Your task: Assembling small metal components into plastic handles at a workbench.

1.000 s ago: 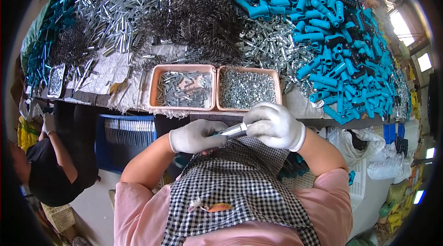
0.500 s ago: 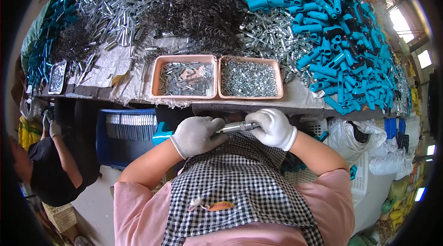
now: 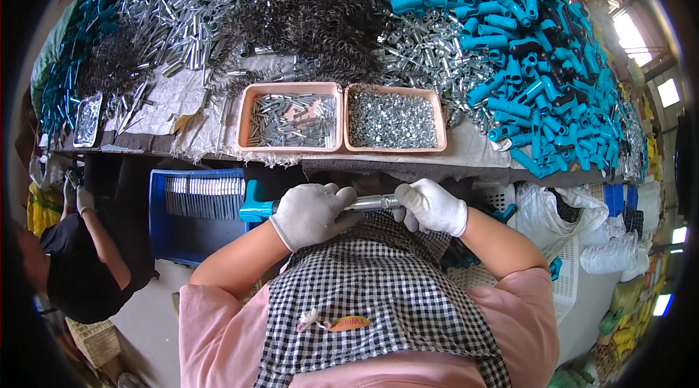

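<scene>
Across my front lies a metal rod tool (image 3: 375, 202) with a teal T-shaped handle (image 3: 255, 204). My left hand (image 3: 313, 213), in a white knit glove, is wrapped round its shaft beside the handle. At the other end, the gloved fingers of my right hand (image 3: 434, 207) are closed on the metal tip. The tool lies nearly level, just short of the table edge; the part of its shaft under my left fingers is hidden.
Two pink trays, one of metal pins (image 3: 245, 126) and one of small metal parts (image 3: 443, 126), sit at the table's front. Behind are piled dark springs (image 3: 313, 16), metal tubes (image 3: 196, 16) and teal handles (image 3: 524, 89). A blue bin (image 3: 189, 242) holds metal rods; a co-worker (image 3: 87, 264) is at left.
The teal handle has turned, and more of it shows past my left hand. My right hand has turned over the tip, its fingers now lower, leaving more of the shaft visible.
</scene>
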Demonstrator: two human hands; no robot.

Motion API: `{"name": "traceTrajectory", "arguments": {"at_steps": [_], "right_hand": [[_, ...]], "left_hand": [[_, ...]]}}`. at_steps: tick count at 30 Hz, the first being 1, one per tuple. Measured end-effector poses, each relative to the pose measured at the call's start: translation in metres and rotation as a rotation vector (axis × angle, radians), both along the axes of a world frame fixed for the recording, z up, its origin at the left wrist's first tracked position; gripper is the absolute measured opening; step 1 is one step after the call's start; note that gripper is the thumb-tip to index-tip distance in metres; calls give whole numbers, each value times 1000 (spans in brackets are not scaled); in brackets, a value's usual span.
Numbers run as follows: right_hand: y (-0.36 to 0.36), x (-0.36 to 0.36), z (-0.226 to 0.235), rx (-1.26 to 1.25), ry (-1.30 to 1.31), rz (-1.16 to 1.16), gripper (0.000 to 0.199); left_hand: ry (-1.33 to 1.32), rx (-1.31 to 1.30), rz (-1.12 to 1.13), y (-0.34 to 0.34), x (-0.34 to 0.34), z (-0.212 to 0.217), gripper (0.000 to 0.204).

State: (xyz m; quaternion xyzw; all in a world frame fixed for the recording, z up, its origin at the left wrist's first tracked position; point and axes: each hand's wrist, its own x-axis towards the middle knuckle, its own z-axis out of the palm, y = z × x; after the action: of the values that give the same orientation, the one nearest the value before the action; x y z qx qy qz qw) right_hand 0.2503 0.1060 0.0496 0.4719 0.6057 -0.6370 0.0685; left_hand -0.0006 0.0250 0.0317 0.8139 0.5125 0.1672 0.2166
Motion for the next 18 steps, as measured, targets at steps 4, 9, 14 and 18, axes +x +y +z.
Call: {"name": "traceTrajectory", "arguments": {"at_steps": [4,9,14,18], "right_hand": [[1,3,-4,1218,205,400,50],[6,1,-3,174,127,119,43],[0,-3,-2,1272,335,397,45],[0,-6,-10,1160,436,312,30]], "left_hand": [[-54,10,-4,-1,0,0,36],[15,32,12,-1,2,0,37],[9,-23,-10,4,-1,1,38],[-63,-113,-77,7,-1,3,38]]}}
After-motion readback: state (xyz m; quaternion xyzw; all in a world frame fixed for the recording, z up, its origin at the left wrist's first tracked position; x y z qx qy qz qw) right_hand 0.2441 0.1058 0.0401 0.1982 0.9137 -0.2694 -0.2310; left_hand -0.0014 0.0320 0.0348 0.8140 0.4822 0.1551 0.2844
